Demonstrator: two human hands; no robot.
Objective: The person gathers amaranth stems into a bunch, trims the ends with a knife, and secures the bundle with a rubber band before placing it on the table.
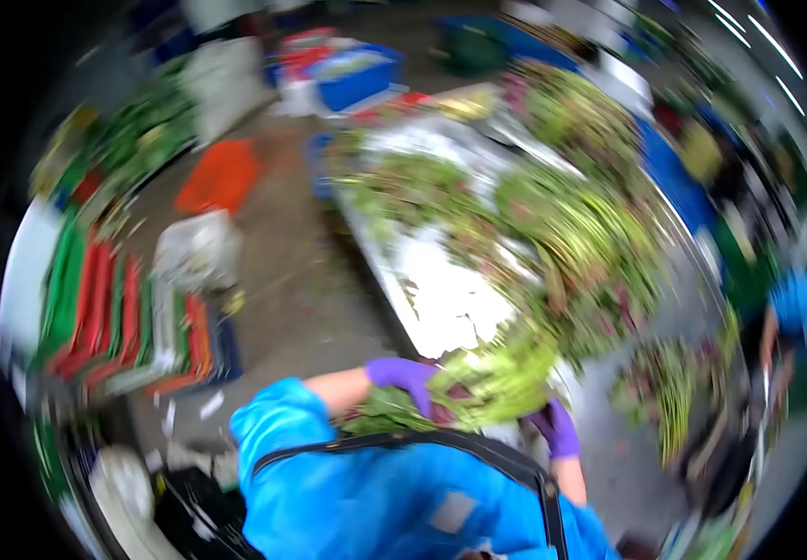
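Note:
My left hand, in a purple glove, is closed round one side of a bunch of light green leafy greens close to my body. On the other side of the bunch, my right hand in a matching glove grips it, with its fingers partly hidden under the leaves. Darker leaves lie below my left hand. Past the bunch, a large heap of green and reddish-purple leafy vegetables covers much of the metal table. Motion blurs the whole view.
A smaller pile of greens lies at the table's right. Stacked red and green crates stand on the left, beside a white plastic bag and an orange sheet. A blue bin is behind. Another person stands far right.

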